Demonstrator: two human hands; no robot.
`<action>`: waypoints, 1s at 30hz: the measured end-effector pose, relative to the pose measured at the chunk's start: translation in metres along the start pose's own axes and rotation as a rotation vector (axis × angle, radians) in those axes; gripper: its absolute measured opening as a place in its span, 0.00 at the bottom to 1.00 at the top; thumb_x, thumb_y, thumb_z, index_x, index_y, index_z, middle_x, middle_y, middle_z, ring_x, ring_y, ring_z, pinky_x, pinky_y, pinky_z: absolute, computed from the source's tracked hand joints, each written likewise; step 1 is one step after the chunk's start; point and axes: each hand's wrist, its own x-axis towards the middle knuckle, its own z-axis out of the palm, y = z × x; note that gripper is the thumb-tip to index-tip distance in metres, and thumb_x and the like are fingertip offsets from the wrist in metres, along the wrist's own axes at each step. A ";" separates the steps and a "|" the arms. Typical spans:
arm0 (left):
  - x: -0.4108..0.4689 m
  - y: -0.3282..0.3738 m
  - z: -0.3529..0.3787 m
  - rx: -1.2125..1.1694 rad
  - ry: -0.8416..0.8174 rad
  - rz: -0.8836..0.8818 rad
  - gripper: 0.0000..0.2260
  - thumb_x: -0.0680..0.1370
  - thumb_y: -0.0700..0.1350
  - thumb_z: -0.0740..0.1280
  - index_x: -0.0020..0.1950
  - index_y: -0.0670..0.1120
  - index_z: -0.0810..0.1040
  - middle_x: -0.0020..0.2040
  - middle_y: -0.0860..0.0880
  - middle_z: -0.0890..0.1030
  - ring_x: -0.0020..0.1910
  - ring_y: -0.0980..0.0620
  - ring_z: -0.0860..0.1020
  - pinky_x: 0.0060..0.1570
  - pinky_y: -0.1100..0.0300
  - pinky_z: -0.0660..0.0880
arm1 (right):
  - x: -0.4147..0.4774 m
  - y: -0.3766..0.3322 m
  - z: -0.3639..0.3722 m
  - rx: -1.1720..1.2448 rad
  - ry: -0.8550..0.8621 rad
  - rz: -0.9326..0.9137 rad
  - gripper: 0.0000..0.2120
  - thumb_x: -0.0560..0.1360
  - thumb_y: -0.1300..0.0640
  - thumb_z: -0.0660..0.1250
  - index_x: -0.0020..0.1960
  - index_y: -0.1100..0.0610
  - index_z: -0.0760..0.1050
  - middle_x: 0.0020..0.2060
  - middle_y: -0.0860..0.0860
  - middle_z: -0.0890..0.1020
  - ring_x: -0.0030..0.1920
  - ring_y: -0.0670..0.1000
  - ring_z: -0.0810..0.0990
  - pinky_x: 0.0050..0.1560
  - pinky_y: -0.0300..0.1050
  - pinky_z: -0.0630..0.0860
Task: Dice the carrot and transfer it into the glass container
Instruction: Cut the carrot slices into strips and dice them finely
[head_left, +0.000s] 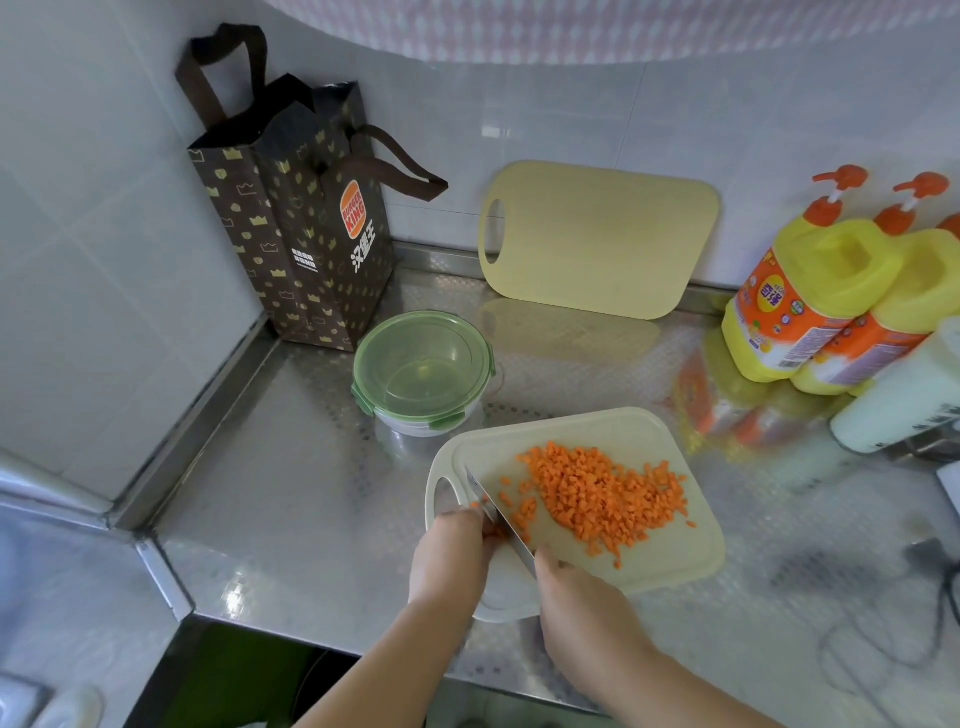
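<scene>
A heap of small orange carrot dice (602, 493) lies on a pale cutting board (670, 561) near the counter's front. My right hand (576, 597) grips a knife (493, 506) whose blade runs diagonally across the board's left side. My left hand (452, 551) presses down on a small leftover piece of carrot (496, 530) just left of the blade, fingers curled. The round glass container (423, 371) stands behind the board with its green clip lid on, apart from both hands.
A brown paper bag (306, 228) stands in the back left corner. A second yellow cutting board (597, 239) leans on the tiled wall. Yellow and orange pump bottles (810, 296) and a white bottle (898, 395) crowd the right. A sink edge (47, 519) lies at left.
</scene>
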 end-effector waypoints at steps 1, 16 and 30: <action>0.000 0.000 -0.001 0.005 0.006 0.006 0.08 0.77 0.46 0.63 0.52 0.52 0.79 0.47 0.50 0.81 0.45 0.48 0.80 0.47 0.55 0.78 | 0.002 0.002 0.001 0.018 -0.008 0.003 0.24 0.77 0.67 0.56 0.72 0.58 0.57 0.56 0.53 0.78 0.54 0.55 0.79 0.40 0.43 0.65; -0.003 -0.006 -0.020 -0.096 0.268 -0.026 0.07 0.78 0.44 0.63 0.53 0.51 0.78 0.50 0.53 0.79 0.46 0.50 0.77 0.41 0.57 0.74 | -0.005 0.035 -0.013 0.218 0.038 -0.103 0.10 0.82 0.56 0.52 0.62 0.56 0.64 0.41 0.50 0.72 0.41 0.55 0.73 0.38 0.49 0.66; -0.011 -0.008 -0.019 -0.116 0.215 -0.062 0.08 0.77 0.46 0.64 0.56 0.52 0.73 0.50 0.56 0.78 0.45 0.53 0.77 0.43 0.56 0.76 | 0.014 0.054 -0.016 0.416 -0.026 0.037 0.04 0.81 0.58 0.50 0.54 0.52 0.62 0.32 0.49 0.69 0.26 0.47 0.70 0.27 0.41 0.66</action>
